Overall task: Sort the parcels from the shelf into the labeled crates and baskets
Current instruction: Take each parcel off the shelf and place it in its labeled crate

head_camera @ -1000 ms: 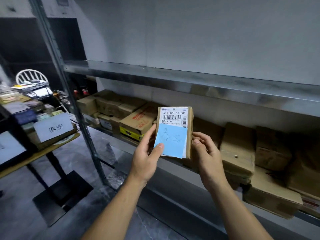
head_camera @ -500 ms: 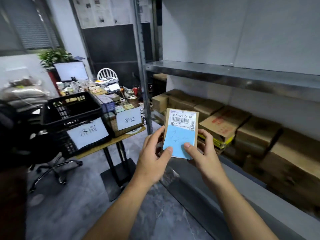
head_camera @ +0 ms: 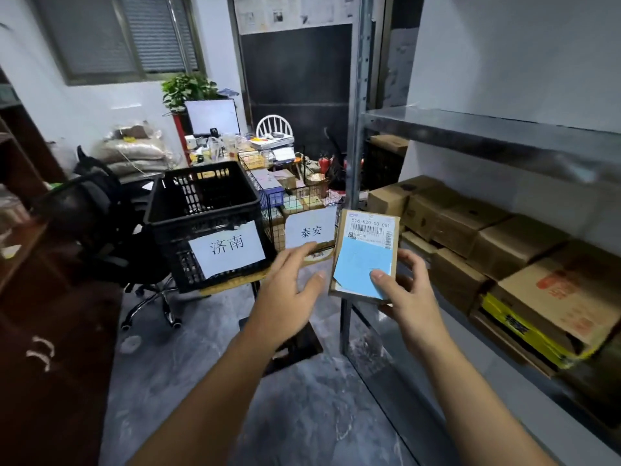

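Observation:
A small flat cardboard parcel with a barcode label and a blue sheet on its face stands upright in my right hand, thumb on the front and fingers behind. My left hand hovers just left of the parcel with its fingers spread, off the box. A black plastic crate with a white paper label sits on a small table to the left. Beside it stands a wire basket with its own label, holding several items. The metal shelf on the right carries several brown cardboard boxes.
A black office chair stands left of the crate table. A dark wooden cabinet fills the left edge. A cluttered desk with a monitor and a white chair lies behind. The shelf's upright post rises near the basket.
The view has swung left from the shelf toward the crate and basket. My left hand has let go of the parcel, which my right hand alone now holds.

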`<action>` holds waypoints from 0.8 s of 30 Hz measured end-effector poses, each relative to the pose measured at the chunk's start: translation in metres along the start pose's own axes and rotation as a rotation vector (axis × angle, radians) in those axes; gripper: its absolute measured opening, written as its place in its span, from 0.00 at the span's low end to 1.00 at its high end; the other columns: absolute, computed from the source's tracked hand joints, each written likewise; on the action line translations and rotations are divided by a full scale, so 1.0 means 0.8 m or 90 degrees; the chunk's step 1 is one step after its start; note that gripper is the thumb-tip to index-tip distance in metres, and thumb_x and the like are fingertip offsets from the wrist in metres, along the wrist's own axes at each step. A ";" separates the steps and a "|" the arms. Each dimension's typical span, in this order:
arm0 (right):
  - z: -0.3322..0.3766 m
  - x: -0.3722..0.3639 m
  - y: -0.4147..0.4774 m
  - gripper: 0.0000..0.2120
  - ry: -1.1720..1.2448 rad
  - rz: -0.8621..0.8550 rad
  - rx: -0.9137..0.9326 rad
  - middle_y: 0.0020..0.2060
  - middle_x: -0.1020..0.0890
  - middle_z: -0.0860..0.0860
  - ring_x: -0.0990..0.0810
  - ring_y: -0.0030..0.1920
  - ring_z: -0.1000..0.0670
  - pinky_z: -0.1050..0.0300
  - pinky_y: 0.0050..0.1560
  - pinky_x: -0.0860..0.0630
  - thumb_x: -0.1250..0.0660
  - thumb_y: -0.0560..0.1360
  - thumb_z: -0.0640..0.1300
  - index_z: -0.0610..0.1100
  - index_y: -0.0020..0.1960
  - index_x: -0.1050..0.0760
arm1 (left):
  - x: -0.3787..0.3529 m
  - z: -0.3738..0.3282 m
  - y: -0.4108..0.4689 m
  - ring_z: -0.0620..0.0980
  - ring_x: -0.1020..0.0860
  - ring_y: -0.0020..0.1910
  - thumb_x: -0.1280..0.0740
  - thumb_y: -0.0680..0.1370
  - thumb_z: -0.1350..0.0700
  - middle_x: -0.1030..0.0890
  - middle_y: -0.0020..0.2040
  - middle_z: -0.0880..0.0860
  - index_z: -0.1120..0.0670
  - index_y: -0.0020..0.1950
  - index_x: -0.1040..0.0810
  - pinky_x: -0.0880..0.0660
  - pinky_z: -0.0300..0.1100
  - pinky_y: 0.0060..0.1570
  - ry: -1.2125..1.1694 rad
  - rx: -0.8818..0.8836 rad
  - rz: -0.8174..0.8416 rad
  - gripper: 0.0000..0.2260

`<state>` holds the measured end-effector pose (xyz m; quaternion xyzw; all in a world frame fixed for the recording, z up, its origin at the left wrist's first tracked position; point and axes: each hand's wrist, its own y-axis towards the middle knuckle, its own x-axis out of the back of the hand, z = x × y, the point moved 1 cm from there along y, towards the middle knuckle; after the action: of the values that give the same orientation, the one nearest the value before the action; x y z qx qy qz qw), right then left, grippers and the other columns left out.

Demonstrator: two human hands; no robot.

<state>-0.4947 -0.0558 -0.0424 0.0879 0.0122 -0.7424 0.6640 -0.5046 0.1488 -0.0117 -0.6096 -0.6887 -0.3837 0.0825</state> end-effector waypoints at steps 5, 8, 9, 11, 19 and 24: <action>-0.004 -0.008 0.122 0.24 -0.002 0.009 -0.001 0.52 0.15 0.54 0.14 0.47 0.52 0.51 0.48 0.19 0.28 0.78 0.41 0.56 0.68 0.33 | 0.008 0.050 0.112 0.52 0.34 0.71 0.35 0.81 0.50 0.30 0.71 0.50 0.51 0.76 0.34 0.37 0.47 0.69 0.209 -0.010 0.021 0.24; -0.005 -0.018 0.196 0.25 -0.021 0.022 -0.001 0.57 0.16 0.50 0.14 0.51 0.49 0.44 0.54 0.18 0.25 0.75 0.48 0.61 0.66 0.33 | 0.004 0.067 0.172 0.53 0.35 0.71 0.35 0.81 0.50 0.31 0.72 0.50 0.51 0.77 0.35 0.37 0.48 0.69 0.244 0.000 0.027 0.25; -0.005 -0.023 0.220 0.25 -0.027 0.027 0.000 0.59 0.17 0.49 0.14 0.53 0.47 0.42 0.56 0.19 0.25 0.75 0.49 0.62 0.66 0.32 | 0.002 0.073 0.191 0.53 0.35 0.70 0.35 0.81 0.50 0.30 0.72 0.51 0.51 0.77 0.35 0.37 0.48 0.69 0.262 -0.002 0.022 0.25; -0.003 -0.033 0.267 0.24 -0.036 0.050 0.013 0.60 0.17 0.47 0.14 0.54 0.45 0.42 0.56 0.18 0.26 0.76 0.46 0.61 0.65 0.32 | 0.000 0.086 0.228 0.56 0.34 0.71 0.34 0.80 0.50 0.30 0.72 0.53 0.53 0.77 0.34 0.36 0.50 0.70 0.318 -0.012 0.000 0.26; -0.007 -0.094 0.418 0.22 -0.109 0.103 0.020 0.58 0.18 0.54 0.16 0.56 0.48 0.39 0.58 0.19 0.27 0.77 0.48 0.65 0.63 0.32 | 0.001 0.155 0.345 0.61 0.28 0.66 0.39 0.77 0.48 0.24 0.66 0.58 0.56 0.72 0.29 0.30 0.58 0.65 0.505 -0.047 -0.018 0.24; -0.021 -0.151 0.507 0.20 -0.138 0.132 0.008 0.56 0.21 0.62 0.18 0.57 0.49 0.36 0.61 0.21 0.27 0.77 0.49 0.68 0.61 0.31 | 0.012 0.222 0.424 0.60 0.28 0.65 0.40 0.77 0.47 0.24 0.65 0.58 0.56 0.70 0.28 0.30 0.56 0.65 0.548 -0.027 0.002 0.23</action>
<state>-0.0798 0.0177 -0.0013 0.0126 -0.0732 -0.6750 0.7341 -0.1377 0.2555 0.0162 -0.3965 -0.5825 -0.6172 0.3501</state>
